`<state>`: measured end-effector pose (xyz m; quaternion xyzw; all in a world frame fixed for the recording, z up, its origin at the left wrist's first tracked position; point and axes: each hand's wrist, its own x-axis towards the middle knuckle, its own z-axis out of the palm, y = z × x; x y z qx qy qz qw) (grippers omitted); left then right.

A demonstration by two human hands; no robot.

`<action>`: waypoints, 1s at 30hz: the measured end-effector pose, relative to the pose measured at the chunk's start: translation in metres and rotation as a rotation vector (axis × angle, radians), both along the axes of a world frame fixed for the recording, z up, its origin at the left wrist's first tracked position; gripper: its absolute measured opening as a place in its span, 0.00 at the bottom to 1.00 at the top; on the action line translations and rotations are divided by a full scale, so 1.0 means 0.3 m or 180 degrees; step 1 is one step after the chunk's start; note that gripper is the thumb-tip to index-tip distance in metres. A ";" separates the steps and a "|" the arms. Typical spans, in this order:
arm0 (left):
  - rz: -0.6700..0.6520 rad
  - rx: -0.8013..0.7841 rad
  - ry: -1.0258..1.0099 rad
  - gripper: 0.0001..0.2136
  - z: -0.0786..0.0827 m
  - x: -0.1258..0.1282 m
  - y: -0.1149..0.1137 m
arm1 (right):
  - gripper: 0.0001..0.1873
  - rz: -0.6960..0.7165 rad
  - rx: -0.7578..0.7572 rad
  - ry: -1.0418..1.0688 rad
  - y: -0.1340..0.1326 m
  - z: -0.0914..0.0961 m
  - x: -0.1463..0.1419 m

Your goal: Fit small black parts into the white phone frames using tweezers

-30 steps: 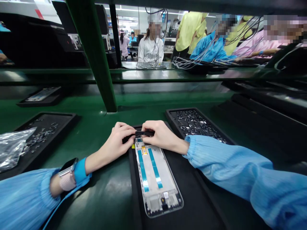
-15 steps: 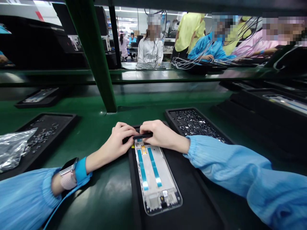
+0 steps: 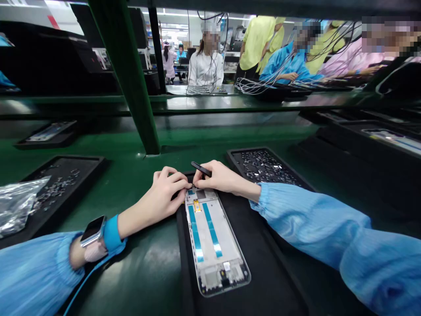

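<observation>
A silver phone frame (image 3: 223, 237) with two blue strips lies face up in a black foam tray (image 3: 263, 272). My left hand (image 3: 169, 191) is at the frame's top left corner, fingers bent and closed on its edge. At the top edge, my right hand (image 3: 217, 176) keeps a slim black stick-like tool (image 3: 201, 168) tucked in its grip, its rounded end sticking out up and to the left. The right fingertips are pinched down near the left ones; any small part between them is too small to make out.
Behind my right hand sits a tray of small metal parts (image 3: 263, 164). Another parts tray (image 3: 94, 162) with a clear plastic bag (image 3: 19, 202) lies left. A green post (image 3: 131, 83) rises ahead. Black trays (image 3: 355, 153) are stacked right. Co-workers sit beyond the bench.
The black tool lay level across the frame's top edge between both hands; now it slants up out of my right hand. My right fingertips have shifted slightly; the frame stays put.
</observation>
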<state>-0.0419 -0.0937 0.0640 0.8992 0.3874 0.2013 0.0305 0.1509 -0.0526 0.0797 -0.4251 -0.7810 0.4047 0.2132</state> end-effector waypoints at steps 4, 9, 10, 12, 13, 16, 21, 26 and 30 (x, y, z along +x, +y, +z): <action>-0.0110 0.0286 0.0439 0.12 0.019 0.005 -0.005 | 0.04 -0.0058 -0.0039 -0.0012 -0.002 0.001 -0.009; -0.0185 0.0779 0.1029 0.13 0.048 0.020 -0.017 | 0.03 0.0027 0.0136 0.0134 0.007 -0.005 0.000; -0.0193 0.0807 0.1121 0.13 0.051 0.022 -0.019 | 0.05 -0.0009 0.0255 0.0283 0.009 -0.006 0.005; -0.0211 0.0799 0.1214 0.12 0.052 0.022 -0.020 | 0.15 -0.0230 0.0488 0.0702 0.014 -0.006 0.013; -0.0219 0.0779 0.1203 0.12 0.049 0.020 -0.019 | 0.20 -0.0402 0.0567 0.0928 0.017 -0.005 0.017; -0.0272 0.0681 0.0929 0.12 0.030 0.005 -0.006 | 0.31 -0.0798 0.0536 0.1359 0.019 -0.009 0.024; -0.0378 0.0334 0.0263 0.13 -0.004 -0.021 0.016 | 0.23 -0.0435 0.0225 0.1675 0.013 -0.036 0.011; -0.0280 0.0149 -0.0100 0.12 -0.014 -0.023 0.019 | 0.12 -0.0170 0.0364 0.1639 -0.002 -0.046 -0.009; -0.0272 0.0072 -0.0214 0.11 -0.016 -0.021 0.021 | 0.09 -0.0212 0.0516 0.1625 -0.011 -0.051 -0.011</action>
